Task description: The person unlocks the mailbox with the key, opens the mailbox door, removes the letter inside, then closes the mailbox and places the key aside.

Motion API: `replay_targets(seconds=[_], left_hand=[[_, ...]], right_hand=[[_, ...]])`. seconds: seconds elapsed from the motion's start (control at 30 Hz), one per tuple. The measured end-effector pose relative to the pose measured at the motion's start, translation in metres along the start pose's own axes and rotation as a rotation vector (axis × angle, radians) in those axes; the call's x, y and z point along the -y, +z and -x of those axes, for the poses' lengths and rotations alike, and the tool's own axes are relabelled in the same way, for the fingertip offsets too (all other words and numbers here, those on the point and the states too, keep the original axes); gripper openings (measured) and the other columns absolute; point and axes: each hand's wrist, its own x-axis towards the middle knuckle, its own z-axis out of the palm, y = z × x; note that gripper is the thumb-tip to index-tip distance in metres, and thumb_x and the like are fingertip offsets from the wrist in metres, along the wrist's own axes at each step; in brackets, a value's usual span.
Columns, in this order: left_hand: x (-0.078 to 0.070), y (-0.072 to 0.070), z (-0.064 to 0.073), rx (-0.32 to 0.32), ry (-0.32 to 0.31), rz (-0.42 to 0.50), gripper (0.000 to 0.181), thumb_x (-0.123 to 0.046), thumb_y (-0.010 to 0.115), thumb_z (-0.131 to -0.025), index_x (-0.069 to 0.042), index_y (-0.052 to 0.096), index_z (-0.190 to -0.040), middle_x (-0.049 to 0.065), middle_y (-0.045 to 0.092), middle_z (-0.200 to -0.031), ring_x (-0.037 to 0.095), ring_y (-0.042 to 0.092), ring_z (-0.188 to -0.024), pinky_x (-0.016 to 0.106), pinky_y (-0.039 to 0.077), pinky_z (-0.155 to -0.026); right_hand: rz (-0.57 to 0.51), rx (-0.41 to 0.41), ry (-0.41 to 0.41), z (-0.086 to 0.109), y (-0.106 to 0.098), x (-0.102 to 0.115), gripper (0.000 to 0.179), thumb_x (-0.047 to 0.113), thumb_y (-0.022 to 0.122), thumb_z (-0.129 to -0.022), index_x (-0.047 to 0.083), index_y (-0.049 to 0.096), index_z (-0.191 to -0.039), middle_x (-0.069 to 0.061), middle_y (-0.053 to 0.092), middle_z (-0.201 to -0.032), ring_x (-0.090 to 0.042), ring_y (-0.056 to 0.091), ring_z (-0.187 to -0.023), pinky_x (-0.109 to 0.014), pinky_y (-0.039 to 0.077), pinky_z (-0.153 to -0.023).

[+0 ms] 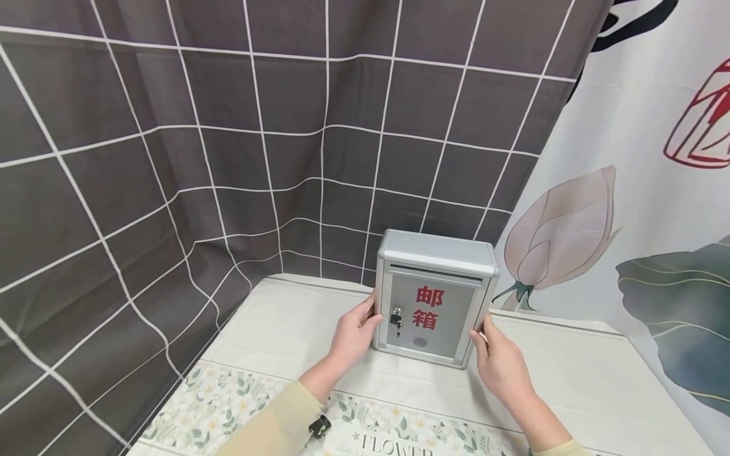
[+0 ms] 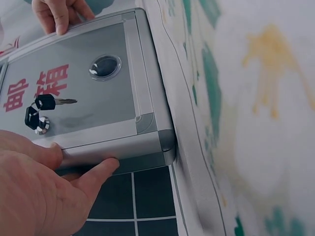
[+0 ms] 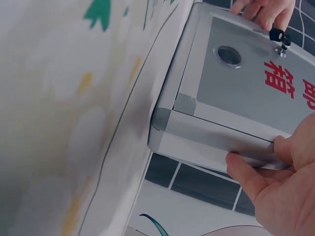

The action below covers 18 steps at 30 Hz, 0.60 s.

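Note:
A silver metal mailbox (image 1: 459, 310) with red characters on its front door stands upright on the cloth-covered table in the head view. Its lock, with keys (image 1: 397, 322) hanging from it, sits at the door's left. Low on the door is a small round window (image 2: 105, 67). My left hand (image 1: 350, 335) grips the mailbox's left side, thumb near the front edge and fingers along the side wall. On the opposite side my right hand (image 1: 502, 364) holds it likewise, its thumb at the front edge in the right wrist view. The mailbox's back is hidden.
The pale tablecloth (image 1: 291, 313) has a floral band and printed lettering across its front part. Behind the table hangs a dark curtain (image 1: 285, 158) with white grid lines. A white curtain (image 1: 639, 209) with a lotus print hangs at the right.

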Motion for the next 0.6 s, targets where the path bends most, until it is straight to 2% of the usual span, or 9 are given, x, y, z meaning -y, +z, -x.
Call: replay_targets(seconds=[0.1,0.2,0.33,0.47,0.6], left_hand=[[0.0,0.0,0.0,0.002,0.004,0.0,0.058,-0.015,0.067,-0.113,-0.011,0.048,-0.168,0.01,0.05,-0.169,0.031,0.057,-0.149,0.036,0.052,-0.116],[0.0,0.0,0.0,0.004,0.006,-0.002,0.058,-0.015,0.066,-0.113,-0.011,0.048,-0.168,0.01,0.05,-0.169,0.03,0.057,-0.149,0.037,0.052,-0.117],[0.0,-0.001,0.0,0.015,0.002,0.002,0.059,-0.015,0.066,-0.113,-0.011,0.046,-0.169,0.01,0.049,-0.17,0.029,0.056,-0.15,0.035,0.051,-0.117],[0.001,-0.002,0.0,0.021,-0.007,-0.004,0.059,-0.017,0.066,-0.114,-0.012,0.046,-0.169,0.008,0.048,-0.17,0.028,0.056,-0.15,0.034,0.051,-0.117],[0.002,-0.002,-0.001,0.022,0.001,-0.013,0.058,-0.016,0.066,-0.113,-0.011,0.047,-0.168,0.01,0.048,-0.17,0.029,0.056,-0.15,0.035,0.051,-0.117]], right_hand=[[0.024,0.025,0.015,0.0,-0.001,0.001,0.011,0.012,0.061,-0.116,0.001,0.059,-0.117,-0.017,0.071,-0.096,-0.044,0.074,-0.087,-0.067,0.061,-0.079],[0.043,0.054,0.029,0.002,-0.002,0.003,0.03,0.015,0.059,-0.117,-0.007,0.057,-0.137,-0.028,0.075,-0.114,-0.053,0.075,-0.1,-0.069,0.061,-0.087],[0.058,0.073,0.044,0.005,-0.004,0.009,0.06,0.018,0.063,-0.116,-0.016,0.04,-0.16,-0.037,0.069,-0.136,-0.054,0.075,-0.11,-0.069,0.06,-0.094],[0.09,0.083,0.058,0.005,-0.007,0.015,0.068,0.023,0.067,-0.114,-0.018,0.039,-0.16,-0.039,0.069,-0.134,-0.049,0.078,-0.102,-0.068,0.062,-0.09],[0.13,0.094,0.07,0.006,-0.011,0.02,0.072,0.027,0.067,-0.113,-0.021,0.039,-0.159,-0.039,0.07,-0.133,-0.052,0.076,-0.103,-0.069,0.061,-0.091]])
